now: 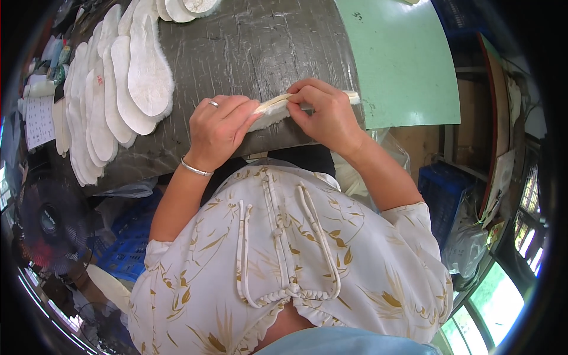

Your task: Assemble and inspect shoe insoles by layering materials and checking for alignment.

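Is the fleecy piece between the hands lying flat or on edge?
On edge: the fleecy piece shows a narrow rim, pinched by the left hand and right hand.

Head-worn fisheye, near, looking steeply down onto tabletop.

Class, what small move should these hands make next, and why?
The right hand could perhaps slide its pinch rightward along the pale, fuzzy piece, since the left hand holds the left end and a stretch pokes out beyond the right hand.
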### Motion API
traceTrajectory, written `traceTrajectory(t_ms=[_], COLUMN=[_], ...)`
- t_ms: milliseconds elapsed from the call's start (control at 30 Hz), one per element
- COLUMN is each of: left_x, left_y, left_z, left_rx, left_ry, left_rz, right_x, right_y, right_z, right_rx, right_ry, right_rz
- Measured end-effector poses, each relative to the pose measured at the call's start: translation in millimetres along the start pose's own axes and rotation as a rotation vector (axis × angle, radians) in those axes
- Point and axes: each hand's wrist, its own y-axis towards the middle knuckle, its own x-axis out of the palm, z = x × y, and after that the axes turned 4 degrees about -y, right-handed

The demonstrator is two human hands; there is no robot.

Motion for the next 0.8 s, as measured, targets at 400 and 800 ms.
traceTrajectory(t_ms=[400,800], left_x=[-4.9,12.4], left_y=[3.8,27.2], left_z=[4.3,24.4], left_rx=[-0.06,-0.101], left_ry=[0.0,0.038], left_rz=[-0.076,-0.217], right_x=[-28.6,-25.2], right_y=[-2.0,-11.7], right_z=[-1.5,1.6], right_rx=[-0.046,-0.039], right_ry=[-0.076,-0.002], right_rz=[-0.222,-0.185])
